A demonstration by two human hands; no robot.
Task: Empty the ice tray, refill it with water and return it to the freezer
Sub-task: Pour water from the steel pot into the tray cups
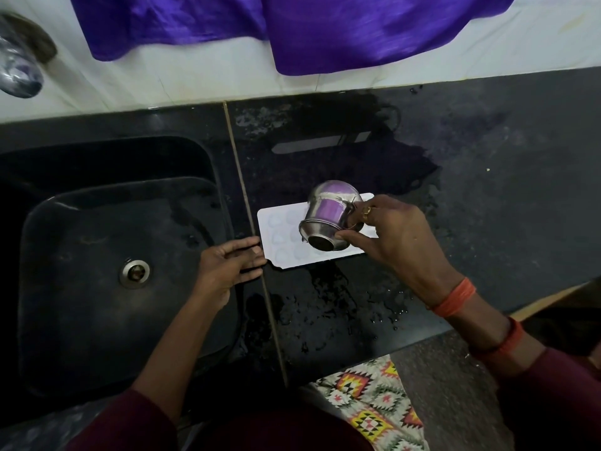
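Grips a tilted steel cup point(328, 216) above the ice tray point(279, 229) with the right hand point(396, 236). Touches the tray's left end with the left hand point(224, 262), fingers straight.

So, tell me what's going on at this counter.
A person's right hand holds a steel cup tipped over a white ice tray, which lies on the wet counter beside the sink. The left hand rests against the tray's sink-side end. No stream of water shows.
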